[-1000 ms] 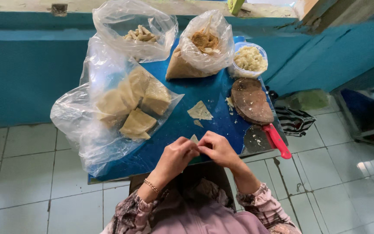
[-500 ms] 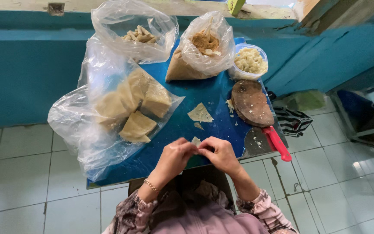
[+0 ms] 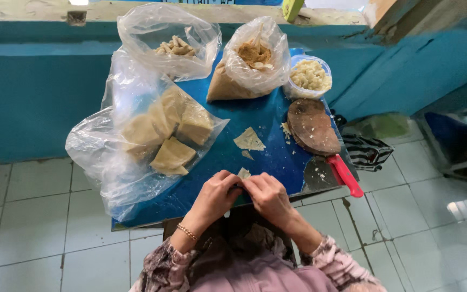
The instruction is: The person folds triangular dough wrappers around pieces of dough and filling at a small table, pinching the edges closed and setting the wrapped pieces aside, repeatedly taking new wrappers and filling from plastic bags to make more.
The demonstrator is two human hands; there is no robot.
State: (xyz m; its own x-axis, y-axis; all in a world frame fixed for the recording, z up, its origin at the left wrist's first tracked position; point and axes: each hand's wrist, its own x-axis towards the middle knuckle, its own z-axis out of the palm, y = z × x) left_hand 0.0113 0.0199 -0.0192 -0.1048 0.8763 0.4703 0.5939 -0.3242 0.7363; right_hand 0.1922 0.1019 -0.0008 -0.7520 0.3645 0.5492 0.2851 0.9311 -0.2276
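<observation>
My left hand [image 3: 215, 196] and my right hand [image 3: 267, 196] meet at the near edge of the blue table [image 3: 277, 151]. Together they pinch a small pale triangular wrapper [image 3: 243, 173] between their fingertips. A gold bracelet circles my left wrist. A loose pale wrapper [image 3: 249, 140] lies flat on the table just beyond my hands, with a small scrap near it. To the left, a big clear plastic bag [image 3: 109, 157] holds stacks of triangular wrappers [image 3: 173, 125].
At the back stand a clear bag of small pale pieces [image 3: 175, 47], a bag of brown filling [image 3: 251, 58] and a tub of pale chopped filling [image 3: 310, 75]. A round wooden board [image 3: 312, 126] and a red-handled cleaver [image 3: 336, 174] lie right. Tiled floor surrounds the table.
My hands stay together at the table's near edge, fingers shifting slightly on the small wrapper. Nothing else on the table has moved.
</observation>
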